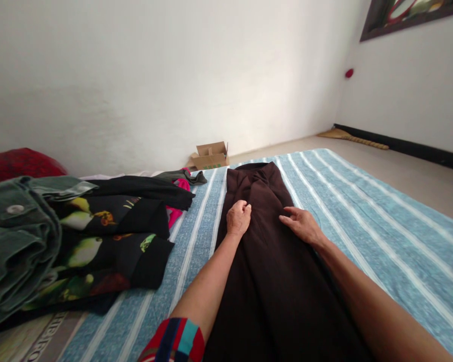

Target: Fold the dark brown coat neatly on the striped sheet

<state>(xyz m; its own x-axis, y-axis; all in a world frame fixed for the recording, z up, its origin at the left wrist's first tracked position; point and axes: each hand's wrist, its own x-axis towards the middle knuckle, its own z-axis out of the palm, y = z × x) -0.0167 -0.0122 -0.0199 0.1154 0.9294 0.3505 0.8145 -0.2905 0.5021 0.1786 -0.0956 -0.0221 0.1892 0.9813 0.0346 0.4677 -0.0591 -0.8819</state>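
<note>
Dark brown trousers (266,251) lie lengthwise in front of me on a blue and white striped sheet (196,236), their waistband at the far end. Closed on the cloth near the left side of the upper part, my left hand (239,217) pinches the fabric. My right hand (301,224) is at the right edge of the trousers, fingers apart and pointing left, with nothing held between them. The lower part of the trousers runs out of view between my forearms.
Piled clothes lie at the left: a green denim garment (18,241), a black patterned one (113,246) and others. A red bundle (22,166) sits behind. Beyond the sheet are an open cardboard box (210,157) and a broom (347,137) by the wall.
</note>
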